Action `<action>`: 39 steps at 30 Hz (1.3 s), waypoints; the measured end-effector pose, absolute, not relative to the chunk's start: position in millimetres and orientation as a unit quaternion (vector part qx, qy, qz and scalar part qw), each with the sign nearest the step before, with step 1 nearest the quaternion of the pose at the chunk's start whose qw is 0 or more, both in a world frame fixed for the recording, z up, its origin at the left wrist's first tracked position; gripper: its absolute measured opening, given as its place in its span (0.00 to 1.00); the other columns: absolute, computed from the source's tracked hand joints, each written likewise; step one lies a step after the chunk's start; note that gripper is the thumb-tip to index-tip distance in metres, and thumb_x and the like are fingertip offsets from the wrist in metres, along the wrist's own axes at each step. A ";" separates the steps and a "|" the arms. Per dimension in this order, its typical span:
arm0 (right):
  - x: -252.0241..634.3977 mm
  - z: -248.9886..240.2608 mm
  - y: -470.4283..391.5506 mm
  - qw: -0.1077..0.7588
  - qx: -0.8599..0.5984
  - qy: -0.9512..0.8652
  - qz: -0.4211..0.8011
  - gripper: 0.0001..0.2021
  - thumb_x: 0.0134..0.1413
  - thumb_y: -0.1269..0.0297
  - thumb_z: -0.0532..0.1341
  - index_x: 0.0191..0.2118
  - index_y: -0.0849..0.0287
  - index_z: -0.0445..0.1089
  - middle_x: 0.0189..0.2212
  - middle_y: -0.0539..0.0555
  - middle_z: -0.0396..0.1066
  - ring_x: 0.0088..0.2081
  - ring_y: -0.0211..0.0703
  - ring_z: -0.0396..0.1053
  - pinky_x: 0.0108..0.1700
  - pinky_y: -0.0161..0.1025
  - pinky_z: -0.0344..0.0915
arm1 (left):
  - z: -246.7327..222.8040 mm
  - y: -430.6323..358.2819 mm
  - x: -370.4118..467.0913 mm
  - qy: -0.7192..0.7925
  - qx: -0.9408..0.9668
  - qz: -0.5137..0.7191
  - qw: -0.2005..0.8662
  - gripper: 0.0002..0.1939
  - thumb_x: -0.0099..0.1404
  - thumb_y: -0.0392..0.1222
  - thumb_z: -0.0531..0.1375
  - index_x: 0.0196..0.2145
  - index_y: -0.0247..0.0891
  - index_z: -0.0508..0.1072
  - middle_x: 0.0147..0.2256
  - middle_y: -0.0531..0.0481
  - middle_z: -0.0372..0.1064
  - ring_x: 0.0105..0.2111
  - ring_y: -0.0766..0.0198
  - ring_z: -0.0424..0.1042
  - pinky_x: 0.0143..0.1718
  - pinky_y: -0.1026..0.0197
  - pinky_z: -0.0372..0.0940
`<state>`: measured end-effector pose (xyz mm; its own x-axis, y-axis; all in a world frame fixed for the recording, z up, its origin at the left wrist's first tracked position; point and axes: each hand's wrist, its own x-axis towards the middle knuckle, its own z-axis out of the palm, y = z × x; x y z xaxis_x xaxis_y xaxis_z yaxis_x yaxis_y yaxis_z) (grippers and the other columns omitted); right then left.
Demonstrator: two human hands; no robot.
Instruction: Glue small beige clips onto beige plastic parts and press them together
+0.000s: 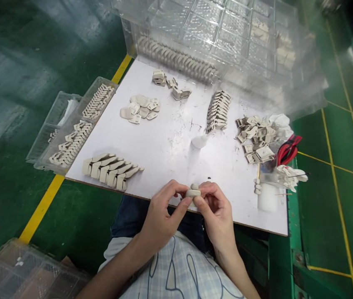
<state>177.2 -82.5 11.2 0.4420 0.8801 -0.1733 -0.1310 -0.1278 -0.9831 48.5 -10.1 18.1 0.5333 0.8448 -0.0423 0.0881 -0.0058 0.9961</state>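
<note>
Between my fingertips, over the board's front edge, is a small beige plastic part (193, 192). My left hand (167, 209) pinches it from the left with thumb and fingers. From the right, my right hand (215, 204) grips the same part, its lower fingers curled under. A small white bottle (199, 142) with a nozzle lies ahead of my hands. To the left, a row of beige clip-like parts (111, 170) leans together near the edge. Farther off lies a loose pile of flat beige pieces (141, 108). Another stacked row of parts (219, 110) lies beyond the bottle.
A white board (164, 153) carries everything. Clear compartment trays (214, 29) are stacked along its far side, and a parts tray (94, 120) adjoins the left edge. At right are a heap of beige clips (257, 137), red-handled pliers (288, 149) and a white cylinder (268, 197).
</note>
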 end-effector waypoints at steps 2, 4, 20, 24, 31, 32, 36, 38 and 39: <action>176.8 14.5 -81.7 0.583 -0.614 -0.319 0.427 0.03 0.61 0.62 0.65 0.38 0.52 0.72 0.32 0.47 0.67 0.33 0.36 0.64 0.35 0.34 0.61 | 19.0 -11.5 48.2 0.369 0.645 0.322 0.587 0.05 0.69 0.36 0.57 0.35 0.39 0.71 0.29 0.54 0.67 0.31 0.64 0.64 0.34 0.62 0.61; 175.3 18.1 -81.3 0.580 -0.616 -0.334 0.415 0.02 0.62 0.63 0.65 0.37 0.52 0.72 0.32 0.47 0.67 0.33 0.36 0.65 0.34 0.34 0.61 | 19.4 -12.5 47.9 0.367 0.649 0.325 0.581 0.05 0.70 0.35 0.57 0.35 0.39 0.71 0.29 0.54 0.66 0.30 0.64 0.64 0.33 0.62 0.61; 181.4 25.0 -83.0 0.561 -0.612 -0.362 0.424 0.04 0.64 0.61 0.62 0.37 0.52 0.73 0.30 0.47 0.69 0.33 0.36 0.65 0.34 0.34 0.62 | 18.0 -12.1 44.8 0.339 0.464 0.260 0.776 0.09 0.71 0.48 0.58 0.38 0.40 0.73 0.33 0.51 0.68 0.35 0.61 0.66 0.39 0.58 0.61; 180.8 27.1 -84.1 0.548 -0.637 -0.360 0.406 0.02 0.61 0.62 0.66 0.39 0.51 0.74 0.32 0.47 0.72 0.36 0.37 0.69 0.38 0.34 0.64 | 19.3 -12.4 45.9 0.358 0.500 0.279 0.738 0.08 0.71 0.45 0.58 0.37 0.40 0.73 0.33 0.51 0.68 0.35 0.61 0.66 0.39 0.58 0.61; 175.5 24.9 -85.2 0.544 -0.656 -0.356 0.384 0.05 0.61 0.62 0.65 0.34 0.54 0.71 0.29 0.48 0.68 0.32 0.38 0.65 0.33 0.36 0.60 | 19.0 -13.4 47.8 0.368 0.620 0.312 0.619 0.05 0.70 0.38 0.56 0.36 0.41 0.72 0.31 0.52 0.68 0.32 0.62 0.64 0.36 0.59 0.61; 175.4 24.9 -85.1 0.543 -0.656 -0.358 0.382 0.05 0.61 0.62 0.65 0.34 0.54 0.71 0.29 0.48 0.68 0.32 0.38 0.64 0.33 0.36 0.60 | 18.9 -13.1 47.6 0.366 0.622 0.312 0.618 0.05 0.70 0.38 0.56 0.36 0.41 0.72 0.31 0.52 0.68 0.32 0.63 0.64 0.36 0.59 0.61; 175.1 26.1 -84.6 0.542 -0.653 -0.370 0.379 0.05 0.62 0.64 0.64 0.34 0.54 0.70 0.29 0.48 0.67 0.32 0.37 0.64 0.34 0.36 0.60 | 19.1 -12.7 46.2 0.368 0.616 0.307 0.625 0.05 0.70 0.38 0.56 0.36 0.41 0.72 0.30 0.52 0.67 0.32 0.62 0.64 0.35 0.59 0.62; 174.7 27.1 -85.1 0.546 -0.647 -0.379 0.374 0.04 0.62 0.66 0.64 0.35 0.53 0.70 0.30 0.47 0.67 0.33 0.37 0.64 0.34 0.36 0.61 | 19.7 -13.3 45.5 0.365 0.611 0.307 0.632 0.06 0.70 0.39 0.56 0.35 0.41 0.72 0.30 0.52 0.67 0.32 0.62 0.64 0.36 0.58 0.62; 174.4 27.6 -85.8 0.548 -0.643 -0.385 0.371 0.03 0.62 0.67 0.64 0.36 0.52 0.71 0.30 0.47 0.67 0.33 0.37 0.64 0.35 0.36 0.61 | 20.0 -13.7 45.2 0.361 0.607 0.311 0.637 0.06 0.70 0.39 0.56 0.35 0.41 0.72 0.31 0.52 0.67 0.32 0.62 0.65 0.36 0.58 0.63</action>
<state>174.4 -85.8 27.6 0.4281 0.9021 -0.0548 0.0892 -0.1025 -0.9907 45.2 -13.7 20.0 0.5461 0.8338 -0.0812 0.0409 0.0703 0.9967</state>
